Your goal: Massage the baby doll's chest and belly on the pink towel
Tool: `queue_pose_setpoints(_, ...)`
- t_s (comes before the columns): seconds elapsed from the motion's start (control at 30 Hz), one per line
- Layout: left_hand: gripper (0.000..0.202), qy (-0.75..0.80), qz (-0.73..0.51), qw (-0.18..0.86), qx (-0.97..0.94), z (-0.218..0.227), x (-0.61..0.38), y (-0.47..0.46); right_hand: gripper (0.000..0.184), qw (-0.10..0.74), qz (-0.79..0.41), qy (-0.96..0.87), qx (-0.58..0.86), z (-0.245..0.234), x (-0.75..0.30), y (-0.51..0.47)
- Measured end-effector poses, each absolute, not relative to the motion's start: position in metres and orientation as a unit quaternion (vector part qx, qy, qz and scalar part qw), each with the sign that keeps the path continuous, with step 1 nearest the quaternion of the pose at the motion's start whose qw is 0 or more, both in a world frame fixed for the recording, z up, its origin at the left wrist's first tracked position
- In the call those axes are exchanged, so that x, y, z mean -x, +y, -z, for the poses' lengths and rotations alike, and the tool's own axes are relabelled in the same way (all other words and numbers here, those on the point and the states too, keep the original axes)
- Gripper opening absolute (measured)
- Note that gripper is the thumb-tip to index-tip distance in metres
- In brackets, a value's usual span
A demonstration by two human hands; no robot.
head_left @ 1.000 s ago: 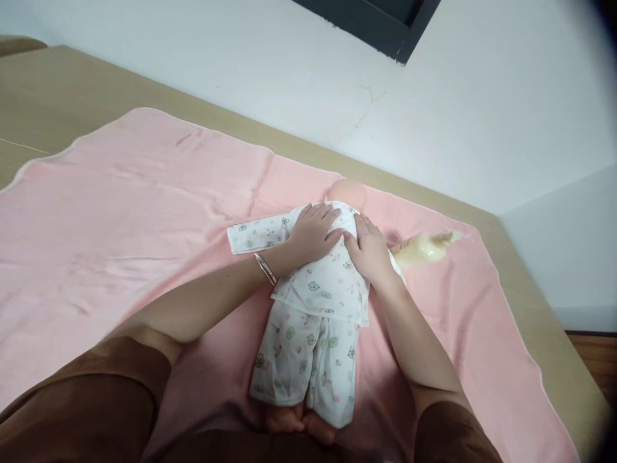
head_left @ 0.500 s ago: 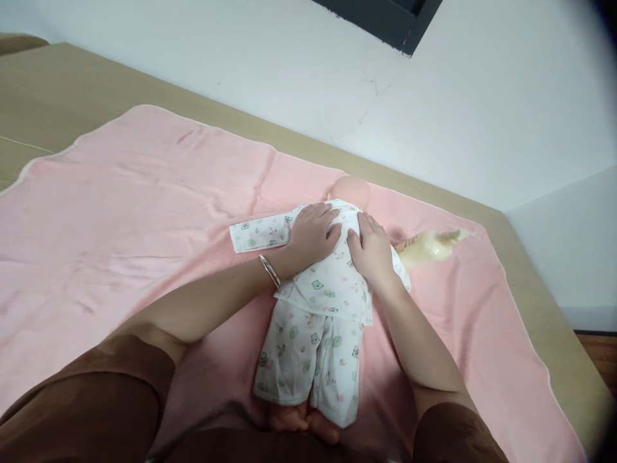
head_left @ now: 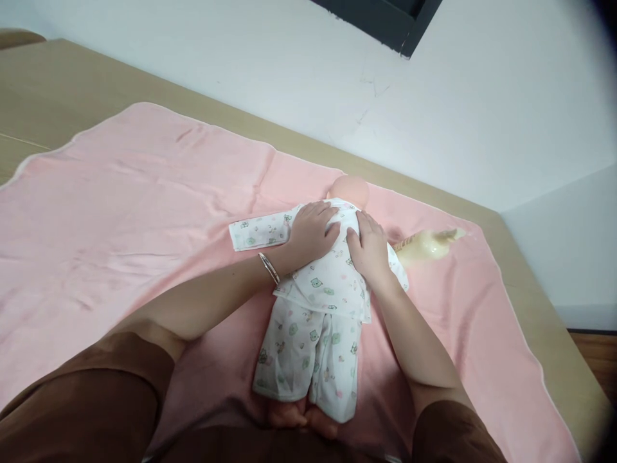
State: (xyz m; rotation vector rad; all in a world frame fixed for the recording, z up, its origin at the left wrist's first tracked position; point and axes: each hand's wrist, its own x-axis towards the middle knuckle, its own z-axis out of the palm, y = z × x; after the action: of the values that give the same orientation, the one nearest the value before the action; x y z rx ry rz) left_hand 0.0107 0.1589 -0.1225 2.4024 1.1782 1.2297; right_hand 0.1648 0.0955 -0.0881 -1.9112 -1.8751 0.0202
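A baby doll in a white printed shirt and matching trousers lies with its head away from me and its bare feet towards me. My left hand rests flat on the shirt's upper left side, fingers stretched out. On the opposite side my right hand lies open, fingers pointing up towards the shoulder. Both palms touch the cloth, and a strip of shirt shows between the two thumbs. The left sleeve stretches out sideways; the right sleeve is partly hidden by my right hand and forearm.
A pink blanket lies under the doll on a wooden table. Right of the doll is a shiny, pale yellow object with brown markings, its kind unclear. A white wall with a dark frame stands behind the table.
My hands keep the same place on the shirt. The whole view has shifted very slightly; nothing else has visibly moved.
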Motion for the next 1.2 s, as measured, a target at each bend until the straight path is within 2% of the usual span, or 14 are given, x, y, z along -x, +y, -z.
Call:
queue_pose_setpoints(0.9,0.034,0.390,-0.428,0.106,-0.808,0.1237,-0.0116,0.1609,0.053,0.233,-0.005,-0.681,0.695,0.0891,-0.1661,0.0949)
queue_pose_setpoints(1.2,0.035,0.389,-0.423,0.107,-0.811,0.1237,-0.0111,0.1605,0.054,0.207,0.012,-0.684,0.699,0.0840,-0.1628,0.0924)
